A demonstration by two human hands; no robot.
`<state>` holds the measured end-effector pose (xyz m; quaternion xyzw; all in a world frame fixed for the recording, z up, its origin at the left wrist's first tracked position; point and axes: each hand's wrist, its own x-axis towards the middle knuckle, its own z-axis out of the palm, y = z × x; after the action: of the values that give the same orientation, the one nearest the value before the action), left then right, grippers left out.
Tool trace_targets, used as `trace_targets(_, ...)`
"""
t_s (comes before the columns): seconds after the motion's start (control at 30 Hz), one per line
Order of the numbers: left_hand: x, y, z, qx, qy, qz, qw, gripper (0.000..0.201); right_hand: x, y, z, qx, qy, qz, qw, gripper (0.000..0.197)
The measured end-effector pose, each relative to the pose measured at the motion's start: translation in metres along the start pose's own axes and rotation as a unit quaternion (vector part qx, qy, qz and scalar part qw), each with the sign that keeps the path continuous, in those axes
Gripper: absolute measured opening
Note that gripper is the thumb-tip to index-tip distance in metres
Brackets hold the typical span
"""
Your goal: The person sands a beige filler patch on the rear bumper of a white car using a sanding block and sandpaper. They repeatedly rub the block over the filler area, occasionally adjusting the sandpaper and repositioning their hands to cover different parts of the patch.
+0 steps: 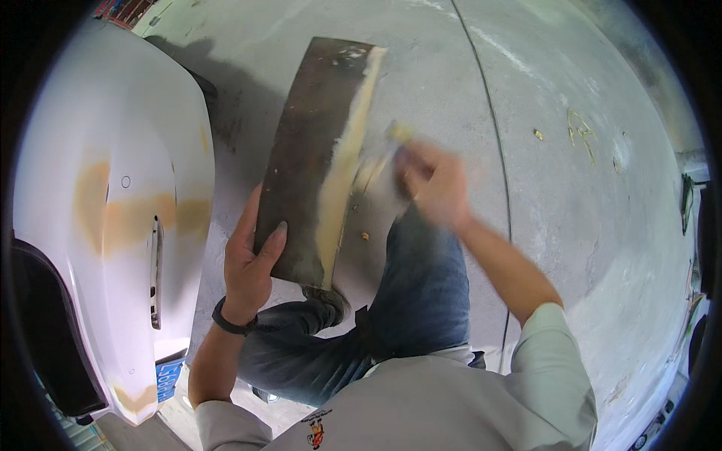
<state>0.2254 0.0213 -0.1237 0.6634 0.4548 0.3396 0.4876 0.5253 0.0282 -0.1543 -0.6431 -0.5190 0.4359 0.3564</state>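
My left hand [254, 259] grips the lower left edge of a long dark mixing board [304, 150], its thumb on the top face. Cream-coloured putty [344, 165] is spread in a band along the board's right edge, with thin smears near the top corner. To the right of the board, my right hand [436, 184] is closed and blurred by motion. It holds a putty scraper [400, 134] that shows yellowish putty at its end; the blur hides the scraper's exact shape. A gap separates the scraper from the board.
At the left stands a white car body [135, 98] with tan filler patches [139, 214]. A thin dark cable [492, 113] runs along the grey concrete floor [587, 225]. Bits of dried putty [538, 134] lie on the floor. My bent legs [429, 278] are below the board.
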Motion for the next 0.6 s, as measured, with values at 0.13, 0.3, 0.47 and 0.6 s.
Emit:
trace_targets(0.13, 0.0, -0.005, -0.001, -0.059, 0.033, -0.042, 0.997, 0.064, -0.047, 0.019, 0.031, 0.042, 0.028, -0.236, 0.971, 0.023)
trace_targets(0.3, -0.02, 0.003, -0.004, 0.117, 0.034, 0.009, 0.992, 0.065, 0.039, 0.031, -0.03, 0.111, 0.136, -0.135, 0.975, 0.027)
trace_targets(0.47, -0.027, 0.018, -0.004, 0.212, 0.027, 0.093, 0.972, 0.062, 0.043, 0.038, -0.022, -0.019, 0.117, -0.223, 0.968, 0.023)
trace_targets(0.6, -0.017, 0.019, -0.003, 0.243, 0.056, 0.101, 0.963, 0.061, -0.025, 0.016, 0.028, -0.12, 0.017, -0.37, 0.921, 0.024)
